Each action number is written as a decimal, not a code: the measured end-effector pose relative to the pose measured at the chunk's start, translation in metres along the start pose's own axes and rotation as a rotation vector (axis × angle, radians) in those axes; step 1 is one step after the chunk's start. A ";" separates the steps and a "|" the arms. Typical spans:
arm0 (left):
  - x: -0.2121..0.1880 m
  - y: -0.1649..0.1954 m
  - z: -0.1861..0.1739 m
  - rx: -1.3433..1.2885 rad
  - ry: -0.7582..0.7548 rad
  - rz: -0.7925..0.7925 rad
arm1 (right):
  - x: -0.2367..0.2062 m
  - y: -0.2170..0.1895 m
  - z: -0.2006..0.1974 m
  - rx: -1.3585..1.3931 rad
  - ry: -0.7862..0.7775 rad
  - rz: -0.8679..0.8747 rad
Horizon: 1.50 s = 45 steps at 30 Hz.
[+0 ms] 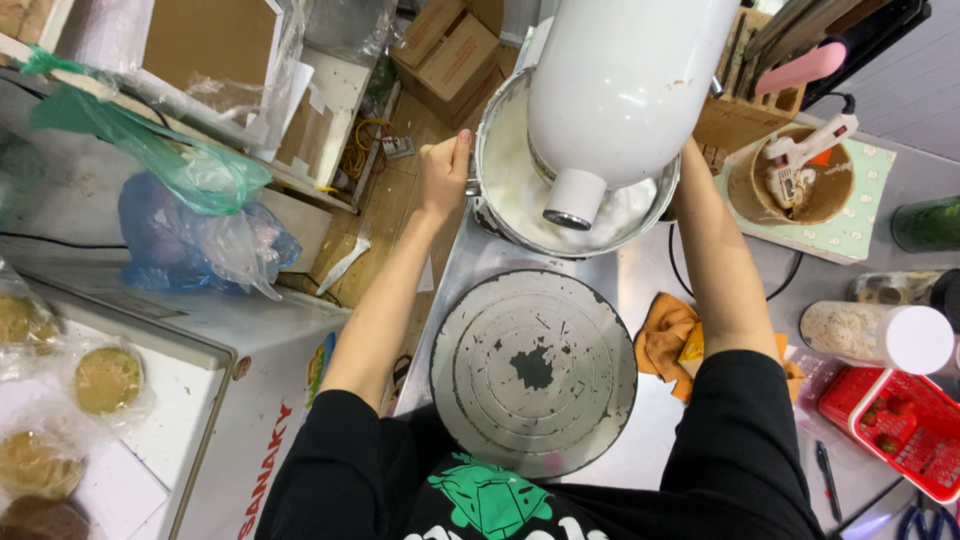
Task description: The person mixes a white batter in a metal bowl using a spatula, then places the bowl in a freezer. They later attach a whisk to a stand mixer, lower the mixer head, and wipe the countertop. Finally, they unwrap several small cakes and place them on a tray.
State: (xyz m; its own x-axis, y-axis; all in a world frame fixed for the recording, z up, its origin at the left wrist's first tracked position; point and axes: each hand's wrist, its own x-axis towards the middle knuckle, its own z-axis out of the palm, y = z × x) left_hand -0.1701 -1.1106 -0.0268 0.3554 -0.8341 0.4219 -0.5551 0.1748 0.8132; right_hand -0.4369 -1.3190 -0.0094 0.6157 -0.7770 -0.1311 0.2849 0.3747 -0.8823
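Observation:
A white stand mixer (620,90) hangs its head over a steel mixing bowl (497,150) holding white cream. My left hand (443,172) is closed on the bowl's handle at its left rim. My right forearm (715,250) reaches up along the bowl's right side; the hand itself is hidden behind the mixer head. In front of the bowl, close to my body, lies a round worn metal turntable (533,370) on the steel counter.
An orange cloth (668,335) lies right of the turntable. Further right stand a capped jar (880,335), a red basket (905,425), a round container holding a glue gun (805,170) and a knife block (745,110). A white chest freezer (150,400) with bagged cakes stands on the left.

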 end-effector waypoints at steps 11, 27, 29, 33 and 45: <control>0.089 -0.007 0.022 -0.133 -0.190 0.080 | 0.000 0.002 -0.006 0.007 0.008 0.012; 0.092 -0.018 0.012 -0.152 -0.248 0.034 | -0.002 0.001 -0.009 0.010 0.023 0.001; 0.069 -0.019 -0.001 -0.115 -0.182 -0.009 | -0.002 0.001 -0.010 0.004 0.032 -0.003; 0.037 -0.011 0.001 -0.056 -0.103 -0.026 | -0.005 0.002 -0.010 0.007 0.034 -0.020; -0.011 0.003 -0.001 -0.053 -0.052 -0.120 | -0.118 0.022 -0.008 -0.020 0.292 -0.279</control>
State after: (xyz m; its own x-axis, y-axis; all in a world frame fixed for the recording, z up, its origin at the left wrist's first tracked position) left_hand -0.1750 -1.1005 -0.0282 0.3762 -0.8766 0.3000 -0.4698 0.0987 0.8772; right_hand -0.5089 -1.2229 -0.0168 0.2819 -0.9594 -0.0059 0.3951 0.1217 -0.9105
